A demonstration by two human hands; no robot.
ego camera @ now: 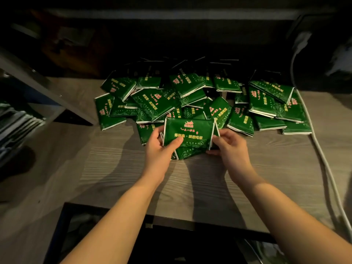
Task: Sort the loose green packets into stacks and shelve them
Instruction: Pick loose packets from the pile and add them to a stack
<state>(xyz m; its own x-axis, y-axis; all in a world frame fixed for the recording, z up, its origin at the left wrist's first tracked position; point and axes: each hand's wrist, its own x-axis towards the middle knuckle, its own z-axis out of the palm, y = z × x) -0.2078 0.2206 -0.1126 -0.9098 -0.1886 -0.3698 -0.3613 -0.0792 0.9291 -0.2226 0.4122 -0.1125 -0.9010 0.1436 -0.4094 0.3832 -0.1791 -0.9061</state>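
Green packets (190, 136), a small stack of them with gold and pink printing and white edges, are sitting between the two hands near the front of a wood-grain table (118, 172). The left hand (160, 147) is gripping the stack's left end, its thumb curling over the top face of the uppermost packet and its fingers wrapping behind the edge. The right hand (228, 143) is gripping the right end, fingertips pinching at the white side seam while the lower fingers are tucking under the stack. The top packet is lying face up and roughly level, and the ones beneath it are poking out slightly askew at the lower edge, which is touching or nearly touching the tabletop; I cannot tell which.

Just beyond the hands, a loose pile (200, 96) of matching packets is spreading across the table, overlapping at all angles, with its far side fading into shadow. A white cable (323, 159) is running down the table's right side, passing beside the pile's right edge. At the left, a grey shelf frame (47, 86) is slanting across the view, and more packets are showing dimly below it.
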